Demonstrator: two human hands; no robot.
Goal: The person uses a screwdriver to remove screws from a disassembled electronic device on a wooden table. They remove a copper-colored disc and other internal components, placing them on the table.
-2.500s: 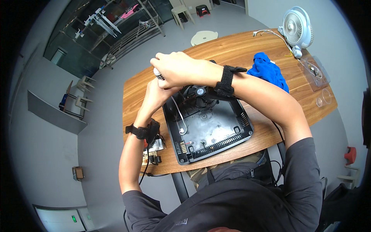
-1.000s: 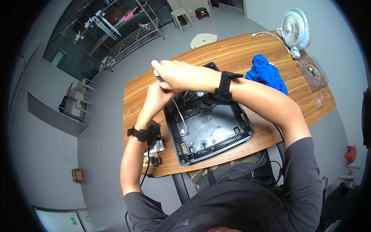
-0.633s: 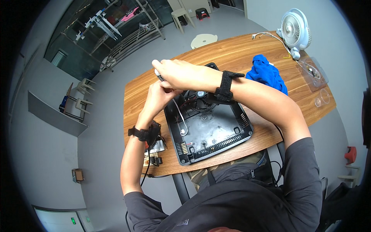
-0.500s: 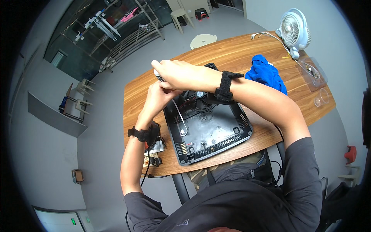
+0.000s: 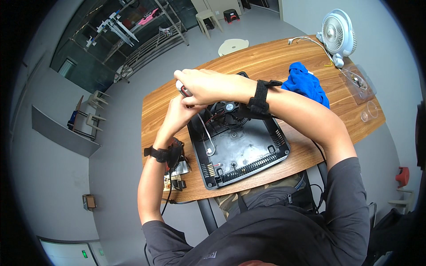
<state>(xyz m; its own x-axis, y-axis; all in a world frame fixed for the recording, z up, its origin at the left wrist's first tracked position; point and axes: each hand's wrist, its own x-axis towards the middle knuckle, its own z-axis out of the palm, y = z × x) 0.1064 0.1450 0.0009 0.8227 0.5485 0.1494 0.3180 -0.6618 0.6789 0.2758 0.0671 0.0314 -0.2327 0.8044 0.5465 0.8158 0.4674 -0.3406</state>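
An open black plastic casing [image 5: 248, 148], like the bottom shell of an induction cooker, lies on the table before me. A round black fan [image 5: 230, 107] sits inside it, and a white cable [image 5: 207, 133] with a small plug runs down its left part. My right hand [image 5: 197, 86] is closed round a screwdriver [image 5: 183, 90] with a white-ended, red and black handle, above the casing's far left corner. Directly below it, my left hand [image 5: 181, 111] is closed near the screwdriver's lower end; its fingertips and the tool's tip are hidden.
A circuit board [image 5: 175, 177] with metal fins lies left of the casing, partly under my left wrist. Farther right are a blue cloth [image 5: 305, 86], a white fan [image 5: 337, 34] with its cord, a clear plastic box [image 5: 357, 84] and a clear cup [image 5: 369, 113].
The screwdriver's handle has turned in my right hand, so its red side now shows. My left wrist has shifted slightly left. The casing has stayed in place.
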